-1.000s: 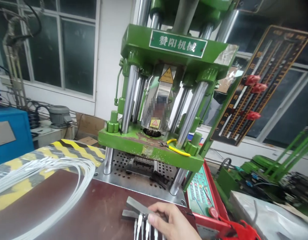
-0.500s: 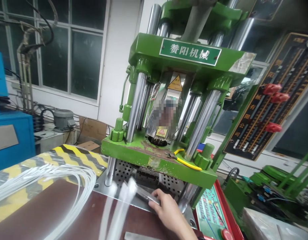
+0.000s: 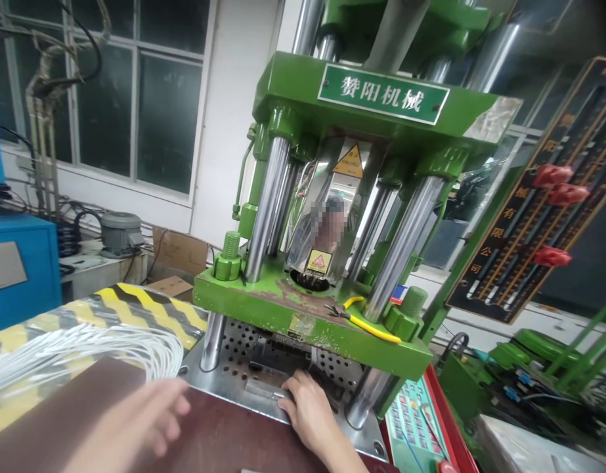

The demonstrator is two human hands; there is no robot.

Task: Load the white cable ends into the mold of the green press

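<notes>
My right hand (image 3: 310,414) is at the front of the green press's lower bed, its thumb and fingers closed on the right end of a flat metal bar (image 3: 260,389). The bar lies on the perforated steel plate (image 3: 236,358). My left hand (image 3: 145,420) is blurred over the dark red-brown board (image 3: 214,427), fingers stretched out and nothing visible in them. Beyond it, a bundle of white cables (image 3: 155,348) lies on the left. Behind the bar a darker metal block (image 3: 278,358) sits under the press, partly hidden by my right hand.
Yellow-handled pliers (image 3: 374,328) lie on the green press table (image 3: 263,309). Steel columns (image 3: 364,397) flank the work spot. A button panel (image 3: 413,414) stands at the right. Yellow-black striped covering (image 3: 150,309) is under the cables. A metal piece (image 3: 248,470) shows at the bottom edge.
The white cable ends in front of the press are gone from there. My left hand has come into view at lower left. The bar now lies flatter on the plate, with my right hand still at it.
</notes>
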